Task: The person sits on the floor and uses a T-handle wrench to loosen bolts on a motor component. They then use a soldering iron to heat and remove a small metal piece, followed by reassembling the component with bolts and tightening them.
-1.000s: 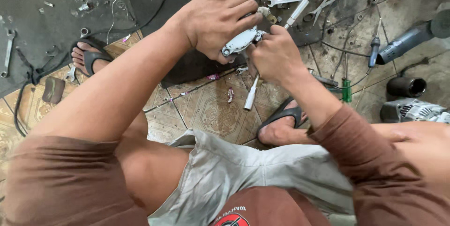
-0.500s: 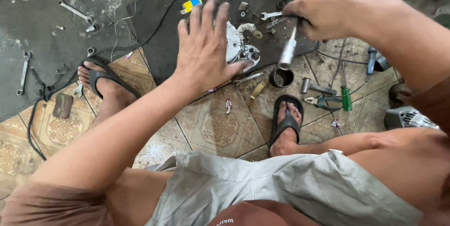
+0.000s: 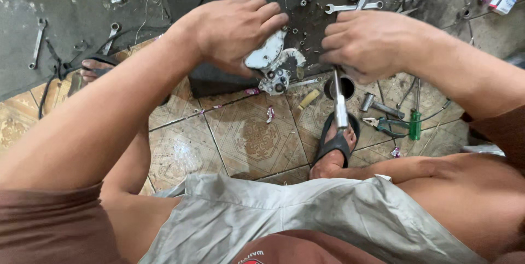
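1. Metal housing part [image 3: 272, 61]: gripped by left hand [image 3: 232, 31], fingers curled round it, above tiled floor [image 3: 246, 138].
2. Right hand [image 3: 372, 42] closed on long metal tool [image 3: 339, 97], just right of part.
3. Judged mid-job: fasteners [image 3: 301, 2] lie loose behind part, spanner [image 3: 350, 7] unused nearby; more left to do.

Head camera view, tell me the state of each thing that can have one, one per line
Left hand: closed on the metal part.
Metal part: held off the floor.
Right hand: closed on the metal tool.
Metal tool: pointing down.
Pliers: lying on the tiles.
Green screwdriver: lying flat.
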